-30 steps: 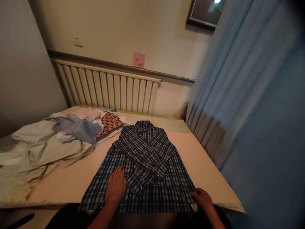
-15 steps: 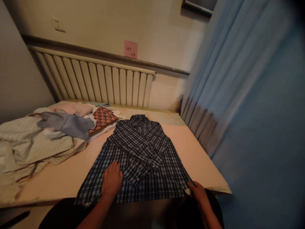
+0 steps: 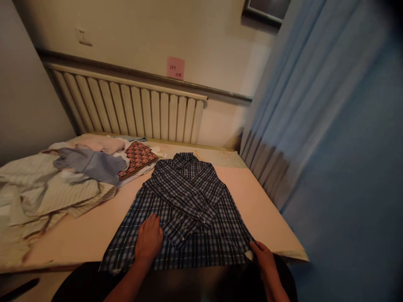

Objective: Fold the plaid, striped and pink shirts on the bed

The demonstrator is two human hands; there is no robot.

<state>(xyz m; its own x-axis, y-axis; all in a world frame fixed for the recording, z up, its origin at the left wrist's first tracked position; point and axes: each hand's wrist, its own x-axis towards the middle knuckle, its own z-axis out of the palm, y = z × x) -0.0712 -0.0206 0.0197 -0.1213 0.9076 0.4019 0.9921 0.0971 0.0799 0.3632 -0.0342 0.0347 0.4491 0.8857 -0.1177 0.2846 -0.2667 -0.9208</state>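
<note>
A dark blue and white plaid shirt [image 3: 189, 197] lies spread on the table, collar at the far end and hem at the near edge. Both its sleeves are folded across the front, one over the other. My left hand [image 3: 149, 239] rests flat on the lower left of the shirt, beside a cuff, with its fingers stretched out. At the lower right corner, my right hand [image 3: 263, 256] pinches the hem between thumb and fingers. A small whitish patch [image 3: 249, 255] shows at that corner.
A heap of clothes [image 3: 63, 176] covers the table's left side, with a red patterned piece [image 3: 138, 156] at its edge. Behind the table [image 3: 261, 209] stands a radiator [image 3: 132, 105]. A blue curtain [image 3: 333, 151] hangs along the right.
The view has shifted slightly. Both hands and the shirt keep nearly the same places.
</note>
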